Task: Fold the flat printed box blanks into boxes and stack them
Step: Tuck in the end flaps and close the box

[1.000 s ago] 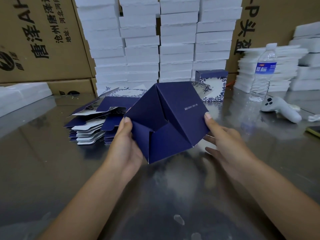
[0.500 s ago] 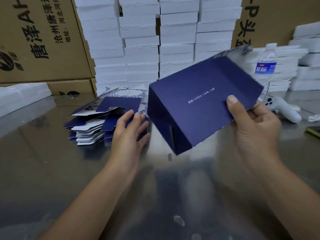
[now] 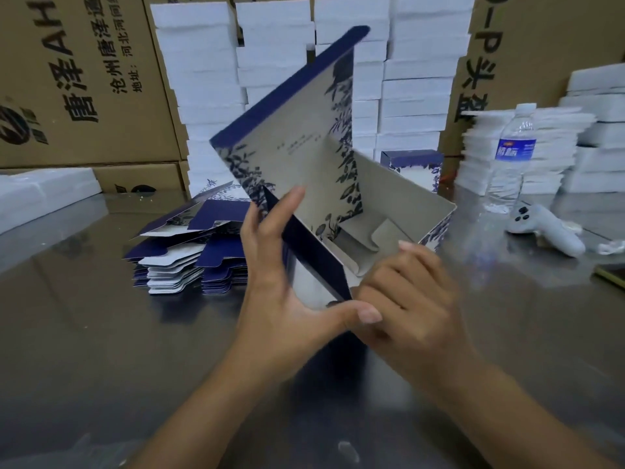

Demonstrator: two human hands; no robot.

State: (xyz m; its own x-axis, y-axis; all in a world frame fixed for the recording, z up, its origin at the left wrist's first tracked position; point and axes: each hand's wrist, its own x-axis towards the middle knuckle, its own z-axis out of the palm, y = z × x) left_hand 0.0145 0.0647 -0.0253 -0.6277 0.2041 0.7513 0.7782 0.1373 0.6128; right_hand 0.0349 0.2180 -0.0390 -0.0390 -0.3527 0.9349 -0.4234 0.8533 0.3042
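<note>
Two hands: both are kept on one box, which is held just above the table.
Left hand: the fingers are laid straight and close together up the navy side wall, and the thumb is spread wide beneath the near corner.
Right hand: the fingers are curled over the near wall, just beside the left thumb. The hand is blurred and its thumb is hidden.
Change: half a second ago the navy outside was turned to the camera and only the right hand was on it. Now the open inside is shown, and the floral lid panel is raised above the left fingertips.
Meaning: the body is judged to be erected. The lid and the inner flaps are not yet tucked, so stacking is not yet due.
Flat blanks: left untouched, beyond the back of the left hand.
Finished box: seen well beyond the right fingers.
</note>
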